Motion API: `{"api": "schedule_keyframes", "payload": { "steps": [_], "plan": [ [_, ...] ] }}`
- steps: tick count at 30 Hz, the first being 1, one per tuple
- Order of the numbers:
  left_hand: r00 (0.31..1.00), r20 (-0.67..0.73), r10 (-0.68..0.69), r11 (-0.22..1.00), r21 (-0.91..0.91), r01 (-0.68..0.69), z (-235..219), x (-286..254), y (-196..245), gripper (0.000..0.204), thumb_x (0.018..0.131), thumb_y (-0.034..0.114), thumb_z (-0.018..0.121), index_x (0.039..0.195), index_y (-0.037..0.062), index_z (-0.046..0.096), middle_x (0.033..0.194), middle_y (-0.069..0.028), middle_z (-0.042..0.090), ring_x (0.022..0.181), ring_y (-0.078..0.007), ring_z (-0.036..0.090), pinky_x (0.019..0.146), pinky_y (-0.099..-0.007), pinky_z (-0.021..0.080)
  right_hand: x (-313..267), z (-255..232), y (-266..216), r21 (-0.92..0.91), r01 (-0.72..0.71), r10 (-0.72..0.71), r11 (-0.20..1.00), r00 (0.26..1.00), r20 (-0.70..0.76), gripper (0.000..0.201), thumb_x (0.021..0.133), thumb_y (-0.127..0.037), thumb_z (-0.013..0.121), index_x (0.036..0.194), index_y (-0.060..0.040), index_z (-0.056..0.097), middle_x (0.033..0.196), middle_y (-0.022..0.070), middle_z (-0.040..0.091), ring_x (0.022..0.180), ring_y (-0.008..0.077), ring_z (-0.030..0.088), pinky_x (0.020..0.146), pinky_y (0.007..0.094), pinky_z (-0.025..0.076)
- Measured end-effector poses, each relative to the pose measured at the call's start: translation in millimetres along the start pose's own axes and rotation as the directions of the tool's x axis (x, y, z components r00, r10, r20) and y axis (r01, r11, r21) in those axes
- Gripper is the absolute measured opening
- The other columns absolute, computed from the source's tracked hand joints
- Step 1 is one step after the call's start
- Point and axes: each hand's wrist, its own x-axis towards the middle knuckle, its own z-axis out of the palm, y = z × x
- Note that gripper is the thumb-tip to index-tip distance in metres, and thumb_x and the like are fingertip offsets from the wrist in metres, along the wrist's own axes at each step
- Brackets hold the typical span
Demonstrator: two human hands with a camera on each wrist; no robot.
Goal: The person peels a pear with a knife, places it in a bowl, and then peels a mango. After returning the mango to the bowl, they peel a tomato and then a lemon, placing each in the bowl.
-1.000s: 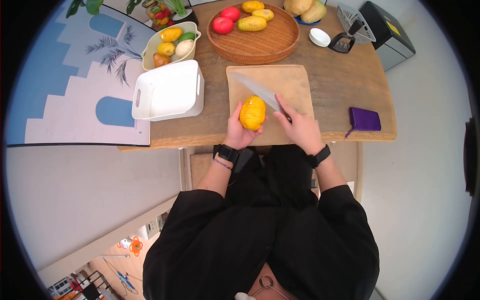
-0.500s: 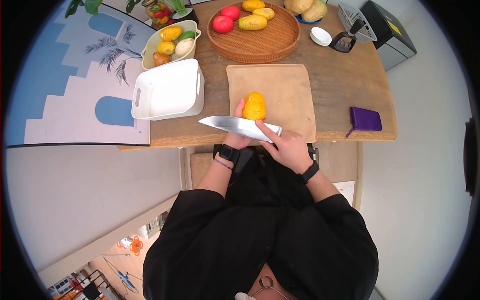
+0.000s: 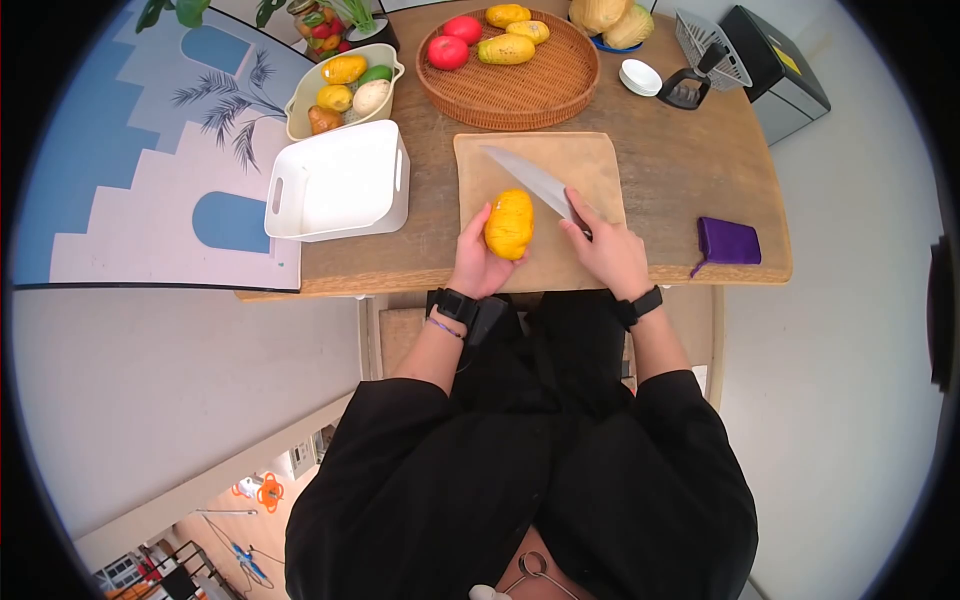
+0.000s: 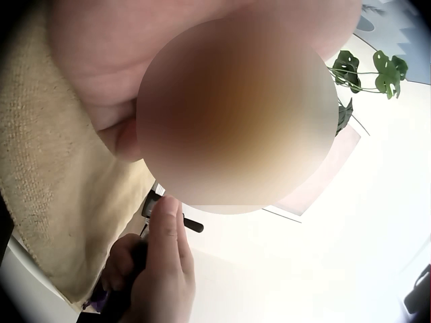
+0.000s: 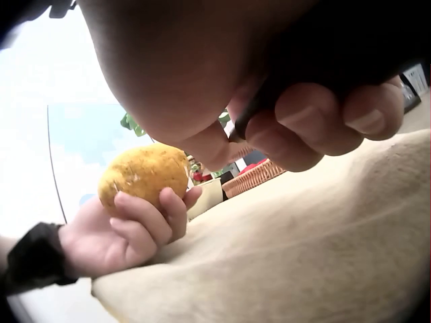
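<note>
In the head view the left hand (image 3: 482, 262) holds a yellow oval fruit or vegetable (image 3: 510, 225) over the near part of a tan board or mat (image 3: 580, 155). Its fingers curl round the underside, plain in the right wrist view, where the yellow piece (image 5: 145, 176) shows dark specks. The right hand (image 3: 612, 258) grips a large knife (image 3: 540, 182) by its dark handle. The blade points up and left over the mat, just beyond the yellow piece and apart from it. A blurred round patch covers the held piece in the left wrist view.
To the left stand a white bin (image 3: 340, 185) and a cream basket (image 3: 297, 112) of produce. Behind the mat is a wicker tray (image 3: 530, 85) with red and yellow pieces. A white bowl (image 3: 640, 77), a black-handled tool (image 3: 685, 90) and a purple pouch (image 3: 729, 241) lie rightward.
The knife swung from across the left palm, on the near side of the yellow piece, back to its far right side. The right hand moved right and slightly up; the left kept its hold.
</note>
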Motion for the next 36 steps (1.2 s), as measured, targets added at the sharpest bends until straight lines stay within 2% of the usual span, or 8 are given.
{"api": "schedule_keyframes", "payload": {
  "steps": [8, 11, 15, 20, 23, 29, 34, 36],
  "plan": [
    [0.999, -0.002, 0.049, 0.998, 0.039, -0.049, -21, 14, -13, 0.057, 0.106, 0.061, 0.042, 0.128, 0.0118, 0.061, 0.119, -0.0071, 0.069, 0.109, -0.0224, 0.066, 0.090, -0.0417, 0.055, -40, 4, -30, 0.024, 0.246, -0.246, 0.969, 0.969, -0.007, 0.064, 0.095, -0.039, 0.069, 0.155, -0.0399, 0.046, 0.063, 0.0115, 0.064, 0.057, 0.0325, 0.067, 0.054, 0.0416, 0.054],
    [0.975, 0.218, -0.042, 0.999, 0.043, 0.033, -35, 13, -5, 0.064, 0.103, 0.067, 0.045, 0.125, 0.0091, 0.063, 0.115, -0.0075, 0.071, 0.107, -0.0204, 0.068, 0.094, -0.0394, 0.055, -48, 10, -38, -0.020, 0.374, -0.374, 0.927, 0.927, -0.033, 0.065, 0.095, -0.037, 0.070, 0.155, -0.0403, 0.046, 0.060, 0.0099, 0.060, 0.053, 0.0298, 0.064, 0.052, 0.0413, 0.053],
    [0.992, 0.121, -0.027, 0.999, 0.037, 0.023, -33, 14, -7, 0.069, 0.101, 0.070, 0.046, 0.127, 0.0085, 0.063, 0.109, -0.0120, 0.071, 0.102, -0.0245, 0.070, 0.093, -0.0412, 0.056, -47, 21, -41, -0.009, 0.406, -0.405, 0.914, 0.908, -0.105, 0.065, 0.095, -0.039, 0.069, 0.156, -0.0388, 0.047, 0.060, 0.0099, 0.060, 0.052, 0.0288, 0.063, 0.052, 0.0414, 0.053],
    [0.996, -0.075, 0.054, 0.998, 0.032, -0.051, -9, 9, -10, 0.051, 0.107, 0.056, 0.045, 0.127, 0.0119, 0.062, 0.112, -0.0060, 0.070, 0.102, -0.0218, 0.067, 0.082, -0.0382, 0.054, -33, 14, -34, 0.035, 0.305, -0.303, 0.952, 0.951, -0.060, 0.063, 0.097, -0.043, 0.068, 0.156, -0.0377, 0.046, 0.061, 0.0127, 0.062, 0.056, 0.0317, 0.066, 0.051, 0.0430, 0.054],
    [0.995, 0.098, 0.028, 1.000, -0.007, -0.028, -16, 8, -4, 0.047, 0.108, 0.051, 0.043, 0.129, 0.0130, 0.061, 0.114, -0.0061, 0.070, 0.101, -0.0219, 0.065, 0.078, -0.0366, 0.051, -17, 2, -24, 0.117, 0.187, -0.192, 0.975, 0.981, 0.029, 0.059, 0.099, -0.046, 0.065, 0.154, -0.0364, 0.047, 0.068, 0.0159, 0.068, 0.064, 0.0367, 0.070, 0.057, 0.0456, 0.056],
    [1.000, 0.028, -0.005, 1.000, 0.020, 0.004, -7, 3, -2, 0.051, 0.109, 0.052, 0.040, 0.131, 0.0108, 0.061, 0.114, -0.0111, 0.070, 0.096, -0.0249, 0.065, 0.077, -0.0386, 0.051, -2, -11, -9, 0.063, -0.065, 0.065, 0.996, 0.998, 0.006, 0.055, 0.099, -0.049, 0.063, 0.151, -0.0356, 0.051, 0.082, 0.0148, 0.074, 0.072, 0.0387, 0.071, 0.066, 0.0472, 0.058],
    [0.983, 0.182, -0.021, 0.998, 0.065, 0.009, -23, 11, -7, 0.053, 0.108, 0.054, 0.041, 0.131, 0.0111, 0.061, 0.117, -0.0119, 0.070, 0.102, -0.0253, 0.066, 0.085, -0.0408, 0.053, -30, 0, -20, 0.127, 0.068, -0.063, 0.990, 0.997, -0.040, 0.059, 0.097, -0.045, 0.067, 0.153, -0.0378, 0.050, 0.074, 0.0140, 0.070, 0.065, 0.0358, 0.069, 0.059, 0.0441, 0.056],
    [0.994, -0.071, 0.077, 0.997, 0.014, -0.076, -14, 10, -13, 0.056, 0.107, 0.058, 0.041, 0.132, 0.0120, 0.061, 0.117, -0.0120, 0.070, 0.104, -0.0248, 0.068, 0.089, -0.0416, 0.055, -42, 4, -26, 0.130, 0.133, -0.130, 0.983, 0.991, -0.026, 0.061, 0.096, -0.043, 0.069, 0.153, -0.0386, 0.049, 0.069, 0.0128, 0.067, 0.061, 0.0338, 0.068, 0.056, 0.0426, 0.055]
  ]
}}
